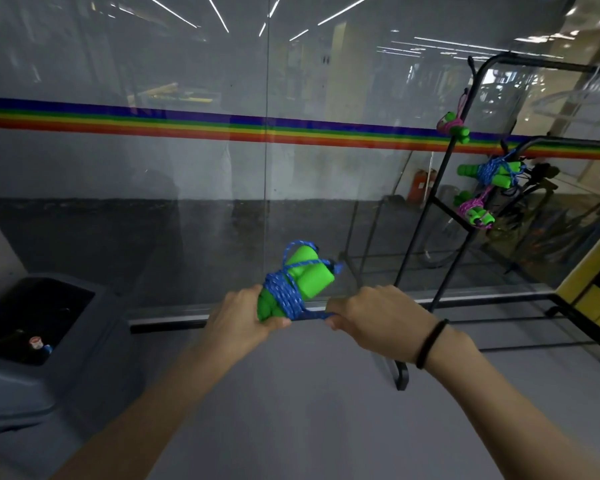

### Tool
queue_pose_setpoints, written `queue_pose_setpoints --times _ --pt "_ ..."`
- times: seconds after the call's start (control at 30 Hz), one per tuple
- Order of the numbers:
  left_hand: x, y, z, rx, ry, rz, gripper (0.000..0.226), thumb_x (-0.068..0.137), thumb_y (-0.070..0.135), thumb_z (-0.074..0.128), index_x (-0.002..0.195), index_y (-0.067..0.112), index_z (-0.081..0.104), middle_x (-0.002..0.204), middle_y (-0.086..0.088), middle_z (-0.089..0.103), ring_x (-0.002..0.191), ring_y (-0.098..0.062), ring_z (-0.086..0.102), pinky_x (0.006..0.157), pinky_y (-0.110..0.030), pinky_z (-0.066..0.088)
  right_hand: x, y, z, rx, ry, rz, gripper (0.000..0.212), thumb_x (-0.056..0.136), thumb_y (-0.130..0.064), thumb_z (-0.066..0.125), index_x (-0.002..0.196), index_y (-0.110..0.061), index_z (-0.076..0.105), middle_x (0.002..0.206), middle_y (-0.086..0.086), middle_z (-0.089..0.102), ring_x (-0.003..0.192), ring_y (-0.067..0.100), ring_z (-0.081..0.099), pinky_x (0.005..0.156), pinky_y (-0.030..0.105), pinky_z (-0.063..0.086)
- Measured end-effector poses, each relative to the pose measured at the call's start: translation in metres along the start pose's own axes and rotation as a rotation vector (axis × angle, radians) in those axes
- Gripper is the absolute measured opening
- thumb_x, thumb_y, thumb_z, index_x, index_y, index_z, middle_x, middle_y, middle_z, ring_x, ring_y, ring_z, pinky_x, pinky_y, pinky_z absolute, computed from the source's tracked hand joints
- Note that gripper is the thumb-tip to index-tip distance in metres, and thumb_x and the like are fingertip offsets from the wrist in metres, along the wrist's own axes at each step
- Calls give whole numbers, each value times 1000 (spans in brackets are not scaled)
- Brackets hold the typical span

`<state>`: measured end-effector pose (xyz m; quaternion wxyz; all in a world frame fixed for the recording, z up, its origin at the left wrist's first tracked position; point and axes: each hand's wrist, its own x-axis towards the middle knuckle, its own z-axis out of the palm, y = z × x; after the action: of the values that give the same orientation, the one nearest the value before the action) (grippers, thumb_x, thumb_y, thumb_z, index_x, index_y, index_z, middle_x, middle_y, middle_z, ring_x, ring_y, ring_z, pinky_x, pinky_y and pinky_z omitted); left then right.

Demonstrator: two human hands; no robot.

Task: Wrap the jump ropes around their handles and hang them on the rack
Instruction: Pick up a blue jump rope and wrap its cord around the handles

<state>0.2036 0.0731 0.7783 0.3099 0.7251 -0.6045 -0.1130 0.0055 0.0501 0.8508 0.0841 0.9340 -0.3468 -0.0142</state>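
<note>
Hands both closed: left hand (243, 317) grips green handles (314, 276), right hand (374, 315) pinches blue rope (284, 293) wound round them.

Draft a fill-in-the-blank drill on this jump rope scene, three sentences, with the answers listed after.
1. The rope wound round the green handles in the left hand is ____.
2. A black band circles the ____ wrist.
3. The rack carries ____ wrapped ropes.

Answers: blue; right; three

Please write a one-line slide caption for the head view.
Left hand grips green handles; right hand holds blue rope end; wrapped ropes hang on rack.
</note>
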Motion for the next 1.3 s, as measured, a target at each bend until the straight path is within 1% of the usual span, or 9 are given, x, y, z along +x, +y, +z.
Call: queue_pose_setpoints --times 0.23,0.37,0.53,0.6,0.67,0.77,0.9,1.03,1.3 --pt "0 19 2 82 -479 138 33 59 34 82 79 24 58 74 4 59 72 -16 58 62 -25 41 8 18 -23 100 67 -177 27 86 -49 48 98 -30 64 97 -5 69 94 15 59 68 27 36" --pt "-11 26 -2 -23 -699 242 28 61 18 80 75 22 56 73 4 60 65 -10 55 59 -25 46 24 34 -11 480 -36 -228 15 78 -42 66 81 -28 70 81 -6 71 71 4 59 67 26 43" --pt "-23 30 -13 -577 -997 275 30 68 -6 71 79 20 63 71 12 69 66 -2 63 63 -17 49 30 44 9 1220 -156 -181 22 82 -11 61 68 -27 66 61 -13 63 58 1 53 60 14 44" --pt "-27 28 -8 -821 -1044 290 21 67 6 73 79 22 69 72 11 72 67 -2 66 64 -17 51 35 47 23 1359 -142 -158 13 78 -23 68 65 -25 65 60 -17 64 59 -5 55 61 11 46" --pt "-28 28 1 -1114 -976 217 27 54 28 82 79 21 72 72 5 72 65 -8 67 65 -22 54 42 47 38 1506 -116 -54 24 61 -42 80 72 -23 71 67 -17 69 63 -3 62 64 16 52" --pt "-22 25 15 -1386 -863 51 46 42 37 89 80 15 74 72 0 69 64 -14 66 65 -28 56 49 38 54 1444 -106 70 9 71 -21 64 77 -16 62 62 1 63 50 5 59 52 19 53" --pt "-16 26 20 -1216 -654 -136 57 41 44 88 84 11 69 74 -3 66 66 -16 61 68 -31 49 58 34 56 1171 -48 265 14 88 -11 49 74 -9 48 63 11 44 42 8 48 45 18 46" --pt "-17 37 20 -904 -323 -202 15 68 14 77 76 15 64 65 1 59 60 -9 54 59 -15 42 63 32 58 785 56 384 32 84 -16 49 54 -21 38 72 12 52 64 26 52 64 33 47" --pt "-17 42 13 -1163 -165 -280 28 53 12 66 79 3 64 59 -6 61 50 -13 56 48 -19 43 51 27 72 890 341 302 41 94 -29 46 53 -23 48 52 -10 55 56 7 48 60 25 37"
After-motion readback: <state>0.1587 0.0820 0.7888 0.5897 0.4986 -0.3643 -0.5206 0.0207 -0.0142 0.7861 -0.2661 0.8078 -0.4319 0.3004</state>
